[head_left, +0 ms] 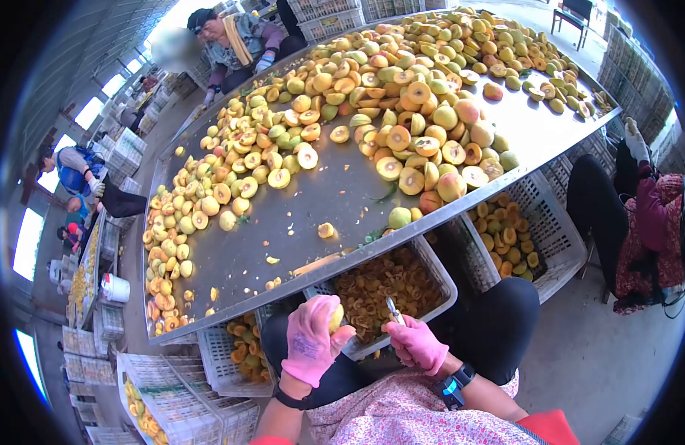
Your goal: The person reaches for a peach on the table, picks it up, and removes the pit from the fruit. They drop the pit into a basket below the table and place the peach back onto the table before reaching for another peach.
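Floral cloth (409,408) below rounded fruit (336,319) in the pink-gloved left hand (311,343).

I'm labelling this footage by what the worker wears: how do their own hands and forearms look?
Left hand: pink glove, purple print, black wristband. Right hand: pink glove, black wrist device, lit screen. Red sleeves show near the elbows.

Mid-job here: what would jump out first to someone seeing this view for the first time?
Most likely the big heap of fruit, much of it cut open, spread over the far and left parts of the metal table. Next, the pink-gloved hands at the near edge: the left hand holds a yellow piece, the right hand a small metal tool. Just beyond them, a crate of brownish scraps.
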{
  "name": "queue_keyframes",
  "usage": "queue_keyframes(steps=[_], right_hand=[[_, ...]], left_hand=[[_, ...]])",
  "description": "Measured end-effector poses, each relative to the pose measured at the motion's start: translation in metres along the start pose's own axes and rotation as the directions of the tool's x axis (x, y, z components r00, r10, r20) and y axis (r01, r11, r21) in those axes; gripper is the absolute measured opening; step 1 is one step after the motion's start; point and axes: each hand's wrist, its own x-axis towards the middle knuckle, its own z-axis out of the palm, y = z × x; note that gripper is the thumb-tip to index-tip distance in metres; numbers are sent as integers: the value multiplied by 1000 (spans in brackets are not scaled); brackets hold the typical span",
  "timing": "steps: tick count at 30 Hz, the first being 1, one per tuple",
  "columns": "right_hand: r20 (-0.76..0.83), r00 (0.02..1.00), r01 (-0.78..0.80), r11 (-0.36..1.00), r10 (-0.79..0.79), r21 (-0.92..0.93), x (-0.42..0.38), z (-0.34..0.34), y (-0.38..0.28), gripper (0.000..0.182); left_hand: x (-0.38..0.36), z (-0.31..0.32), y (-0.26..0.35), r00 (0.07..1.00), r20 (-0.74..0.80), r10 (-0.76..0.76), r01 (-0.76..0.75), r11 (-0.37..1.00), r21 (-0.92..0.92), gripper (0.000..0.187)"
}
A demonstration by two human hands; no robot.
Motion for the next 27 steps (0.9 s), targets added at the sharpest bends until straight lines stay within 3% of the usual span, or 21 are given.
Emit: queue_keyframes(steps=[3, 5, 7, 9, 10, 11, 13, 17, 19, 21, 23, 25, 26, 27], right_hand=[[7, 1000, 19, 1000, -18, -25, 2, 2, -3, 25], [-4, 1000, 24, 1000, -24, -12, 1, -4, 0, 20], [-22, 998, 51, 998, -52, -40, 0, -8, 0, 22], [-37, 996, 77, 996, -79, -52, 2, -10, -2, 27], [-53, 997, 55, 997, -58, -55, 4, -9, -3, 27], [-48, 997, 55, 997, -57, -49, 5, -7, -4, 27], [-14, 1000, 20, 997, -21, -69, 7, -3, -8, 27], [2, 1000, 23, 991, -23, -129, 11, -1, -6, 31], [2, 999, 34, 991, -34, -131, 13, -2, -9, 29], [-31, 999, 11, 983, -17, -183, 14, -1, -9, 30], [-55, 998, -24, 983, 14, -184, 14, 0, -5, 33], [-45, 996, 58, 956, -74, -288, 10, 2, 0, 40], [-11, 998, 46, 810, -64, -584, 18, -2, -4, 45], [20, 990, 125, 780, -143, -613, 20, -5, 3, 41]], left_hand=[[-3, -4, -12, 996, 88, -10, 13, 999, -40, 62], [-6, -24, -20, 932, -42, -360, 334, 899, -282, 58], [-14, -54, -42, 834, 10, -552, 544, 819, -183, 51], [-7, -85, -72, 752, 223, -621, 491, 752, 439, 49], [-6, -91, -86, 710, 205, -673, 447, 657, 607, 48], [-5, -92, -115, 757, 211, -619, 432, 715, 549, 52], [41, -78, -140, 701, 197, -685, 689, 722, 58, 53], [157, -3, -197, 704, 291, -648, 702, 697, -144, 50], [202, 51, -243, 741, 222, -634, 665, 740, -102, 48], [222, 110, -318, 833, 145, -534, 495, 836, 235, 47], [255, 98, -280, 479, 495, -725, 797, 596, 101, 44], [251, 104, -273, 449, 550, -704, 826, 562, 45, 36], [253, 95, -252, 456, 574, -680, 738, 649, 183, 41], [252, 85, -234, 457, 595, -661, 627, 714, 312, 47]])
